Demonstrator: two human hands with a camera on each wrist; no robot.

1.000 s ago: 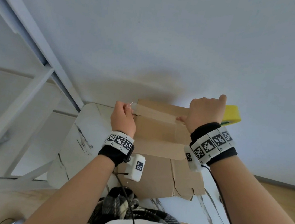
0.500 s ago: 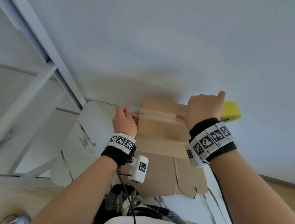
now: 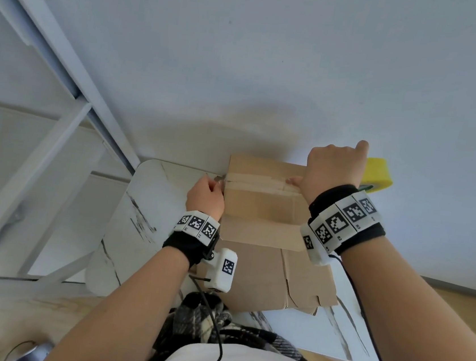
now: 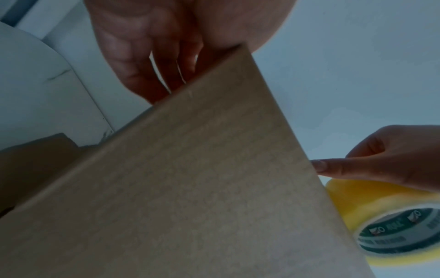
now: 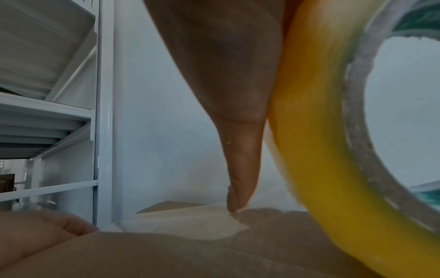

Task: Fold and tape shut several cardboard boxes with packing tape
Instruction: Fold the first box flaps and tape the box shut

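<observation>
Head view showed a cardboard box standing on a white marbled table, its far side close to the pale wall. A strip of tape lay across the box's top over the seam between the flaps. The left hand sat at the box's left edge where the strip ended, fingers curled; whether they pinched the tape end could not be told, and the left wrist view showed only fingers reaching down behind the box edge. The right hand gripped a yellow tape roll at the box's right edge, with its thumb pressed down on the strip. A flattened box lay on the table nearer the person, partly under the standing one. White shelving stood to the left.
</observation>
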